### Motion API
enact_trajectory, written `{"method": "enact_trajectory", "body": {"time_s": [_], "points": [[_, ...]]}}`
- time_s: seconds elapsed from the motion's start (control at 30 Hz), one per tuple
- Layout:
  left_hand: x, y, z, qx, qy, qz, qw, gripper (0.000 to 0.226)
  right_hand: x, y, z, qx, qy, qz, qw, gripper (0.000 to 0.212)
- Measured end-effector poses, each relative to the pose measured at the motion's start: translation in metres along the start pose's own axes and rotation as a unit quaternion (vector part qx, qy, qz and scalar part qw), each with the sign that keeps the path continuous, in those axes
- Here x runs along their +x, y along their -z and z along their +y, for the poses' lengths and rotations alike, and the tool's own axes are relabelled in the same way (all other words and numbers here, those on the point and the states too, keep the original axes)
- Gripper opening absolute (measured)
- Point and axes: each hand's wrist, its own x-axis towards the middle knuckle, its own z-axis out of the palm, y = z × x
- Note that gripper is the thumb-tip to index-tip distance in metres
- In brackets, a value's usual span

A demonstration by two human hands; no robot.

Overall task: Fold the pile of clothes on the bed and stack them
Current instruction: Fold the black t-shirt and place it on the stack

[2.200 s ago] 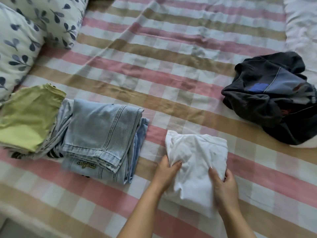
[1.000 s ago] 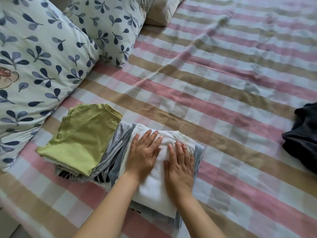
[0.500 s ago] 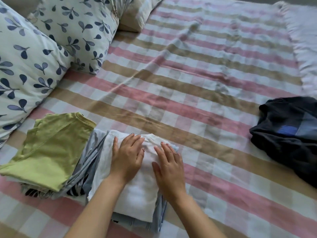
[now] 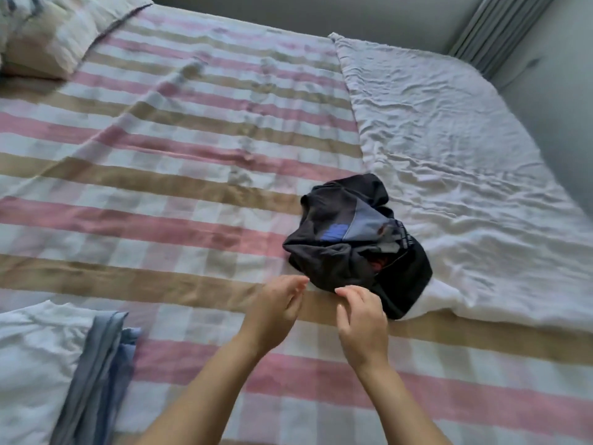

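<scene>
A crumpled black garment [image 4: 356, 248] with a blue patch lies on the striped bed sheet [image 4: 160, 194], partly on the white quilt. My left hand [image 4: 276, 309] and my right hand [image 4: 361, 319] hover just short of its near edge, fingers loosely curled, holding nothing. The right fingertips are at the garment's edge; I cannot tell if they touch it. At the lower left sits the stack of folded clothes, the folded white shirt [image 4: 32, 358] on top of folded jeans [image 4: 99, 374].
A rumpled white quilt [image 4: 465, 162] covers the right part of the bed. A pillow [image 4: 54, 30] lies at the far left corner. A grey wall and a curtain [image 4: 500, 30] border the bed behind and to the right.
Both hands left the white shirt on the stack and moved right toward the black garment. The view swung right, so the green garment and patterned pillows are out of sight.
</scene>
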Motion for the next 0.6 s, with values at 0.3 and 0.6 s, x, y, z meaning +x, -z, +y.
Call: {"method": "enact_trajectory", "body": {"time_s": [0.3,0.6], "points": [[0.058,-0.108,0.003,-0.266,0.297,0.114,0.91,0.046,0.047,-0.029,0.072,-0.111,-0.015,-0.057,0.992,0.059],[-0.003,-0.088,0.035,-0.365,0.3,0.257,0.843,0.021,-0.026,0.006,0.042,0.049,0.07,0.07,0.994,0.01]]}}
